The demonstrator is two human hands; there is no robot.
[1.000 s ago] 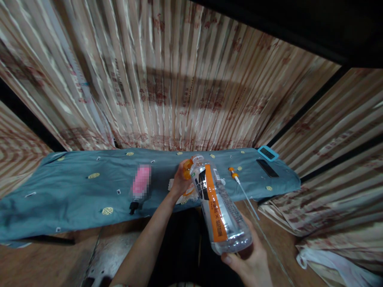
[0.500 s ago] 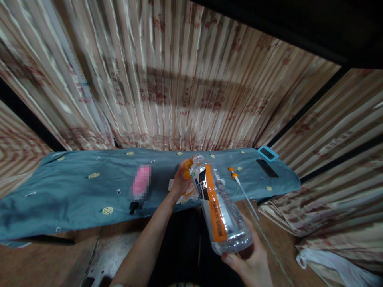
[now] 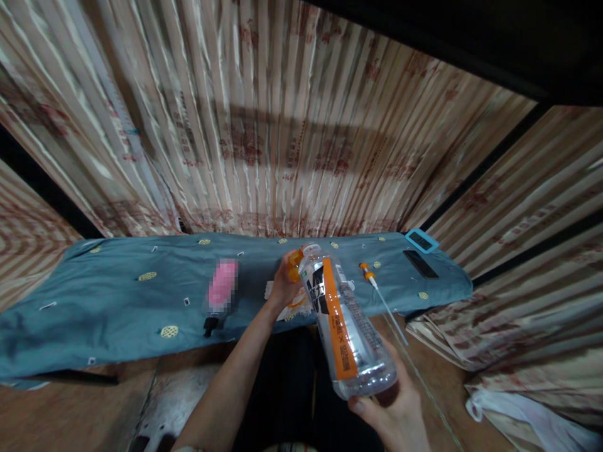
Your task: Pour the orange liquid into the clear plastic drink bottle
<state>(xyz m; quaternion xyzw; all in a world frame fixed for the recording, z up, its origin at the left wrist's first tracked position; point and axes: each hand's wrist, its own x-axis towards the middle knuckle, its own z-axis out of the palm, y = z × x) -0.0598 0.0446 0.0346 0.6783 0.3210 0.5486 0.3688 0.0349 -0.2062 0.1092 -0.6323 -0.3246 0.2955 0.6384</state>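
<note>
A large clear plastic drink bottle with an orange and silver label is tilted, its mouth up and away from me. My right hand is closed around its base. At its neck is a small translucent orange bottle, with my left hand wrapped round it. The two mouths meet or nearly meet; I cannot tell whether liquid passes between them. Below my left hand lies a white paper or packet with orange marks, partly covered. To the right, a pump head in orange and white, with a long thin tube, lies on the cloth.
A blue patterned cloth covers the narrow table. A pink pixelated bottle with a black cap lies left. On the right are a dark phone and a blue-framed device. Pleated curtains hang behind, between black frame bars.
</note>
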